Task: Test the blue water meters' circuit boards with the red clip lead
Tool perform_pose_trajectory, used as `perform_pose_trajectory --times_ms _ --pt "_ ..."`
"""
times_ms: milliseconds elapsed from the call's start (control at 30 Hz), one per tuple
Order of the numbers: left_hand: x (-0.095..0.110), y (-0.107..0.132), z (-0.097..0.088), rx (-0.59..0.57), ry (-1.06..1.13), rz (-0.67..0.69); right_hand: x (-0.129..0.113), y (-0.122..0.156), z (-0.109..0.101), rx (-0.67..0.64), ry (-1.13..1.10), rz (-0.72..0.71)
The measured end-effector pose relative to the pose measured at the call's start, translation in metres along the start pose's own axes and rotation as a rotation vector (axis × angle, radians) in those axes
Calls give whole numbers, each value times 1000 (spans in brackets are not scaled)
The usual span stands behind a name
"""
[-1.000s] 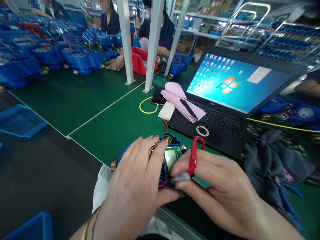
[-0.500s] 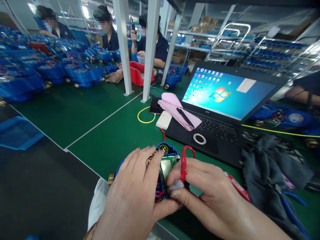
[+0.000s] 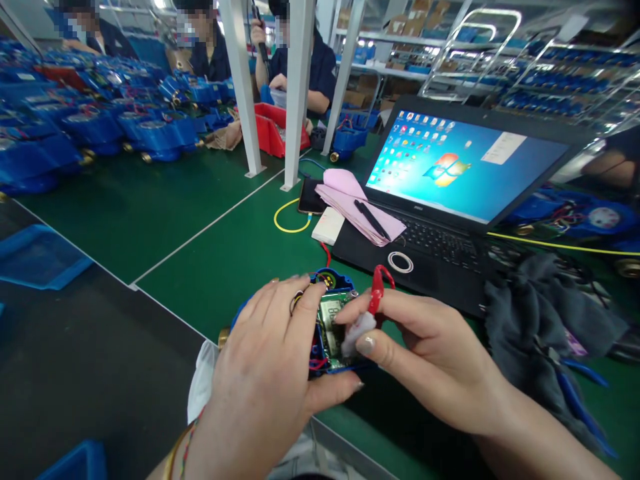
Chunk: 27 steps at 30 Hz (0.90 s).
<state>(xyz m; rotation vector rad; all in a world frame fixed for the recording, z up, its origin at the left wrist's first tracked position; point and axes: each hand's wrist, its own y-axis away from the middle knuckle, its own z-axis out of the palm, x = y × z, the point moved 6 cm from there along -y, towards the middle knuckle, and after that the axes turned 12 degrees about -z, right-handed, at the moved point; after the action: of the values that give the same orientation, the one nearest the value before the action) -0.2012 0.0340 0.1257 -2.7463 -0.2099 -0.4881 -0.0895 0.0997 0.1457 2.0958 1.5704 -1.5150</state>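
Head view: far left, pile of blue casings (image 3: 155, 140) on green tabletop (image 3: 195, 267); below, blue tray (image 3: 45, 257). Then brass fitting (image 3: 224, 338) on left end of blue housing (image 3: 344, 280), near tabletop's front edge. Over it, left hand (image 3: 265, 333), grasping: fingers across the top, thumb along near side, undersides hidden. Inside, exposed small screen (image 3: 329, 319) and thin wires. Probably stiff, fairly heavy at the brass end; best held by outer walls, clear of likely fragile screen and wires. Rightward, right hand (image 3: 425, 347), pinching grey-white lump (image 3: 359, 333) with red cord (image 3: 377, 291) between fingers and thumb; contact with housing: cannot tell. Likely light, maybe soft. Farther right, laptop (image 3: 453, 173), grey cloth (image 3: 520, 320), blue-handled tool (image 3: 575, 403) partly over cloth.
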Motion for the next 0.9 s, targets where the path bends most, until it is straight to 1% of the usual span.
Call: perform_pose_trajectory --times_ms 133,433,900 --pt "1 -1 -2 13 23 4 0 2 -2 31 28 -8" --pt "0 -2 -3 28 37 -13 -5 1 1 11 106 -82" --pt "0 -3 -3 20 39 1 -6 1 2 -21 162 -115"
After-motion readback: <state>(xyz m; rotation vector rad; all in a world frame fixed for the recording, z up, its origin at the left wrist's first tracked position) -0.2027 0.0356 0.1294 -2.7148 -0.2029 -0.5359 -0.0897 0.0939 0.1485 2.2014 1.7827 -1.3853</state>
